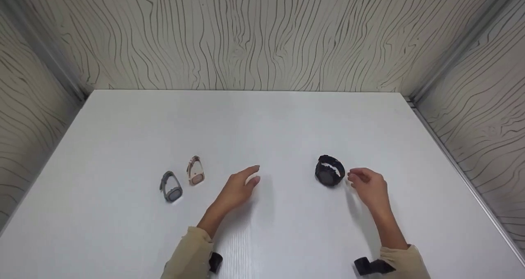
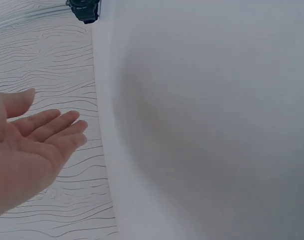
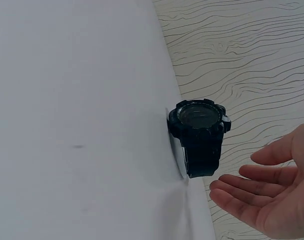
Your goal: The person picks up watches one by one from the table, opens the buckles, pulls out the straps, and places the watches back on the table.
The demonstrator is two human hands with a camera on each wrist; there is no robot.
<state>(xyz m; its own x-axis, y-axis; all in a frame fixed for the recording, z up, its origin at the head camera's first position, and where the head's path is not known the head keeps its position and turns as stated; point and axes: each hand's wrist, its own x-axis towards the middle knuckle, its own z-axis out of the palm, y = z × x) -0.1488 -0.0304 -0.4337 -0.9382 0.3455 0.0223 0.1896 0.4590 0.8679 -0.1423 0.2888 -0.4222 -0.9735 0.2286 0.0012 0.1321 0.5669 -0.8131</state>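
A black watch (image 1: 329,171) stands on the white table (image 1: 262,123), its face toward me; it is also in the right wrist view (image 3: 199,135) and small in the left wrist view (image 2: 83,8). My right hand (image 1: 368,184) hovers just right of it with relaxed fingers (image 3: 241,185), not touching it. My left hand (image 1: 240,186) rests near the table's middle, fingers (image 2: 52,125) straight and holding nothing. A beige watch (image 1: 195,171) and a grey watch (image 1: 170,187) lie to its left.
Wood-grain walls (image 1: 254,37) close the table in at the back and both sides. Beige sleeves (image 1: 190,256) show at the bottom edge, with black wrist straps (image 1: 371,266).
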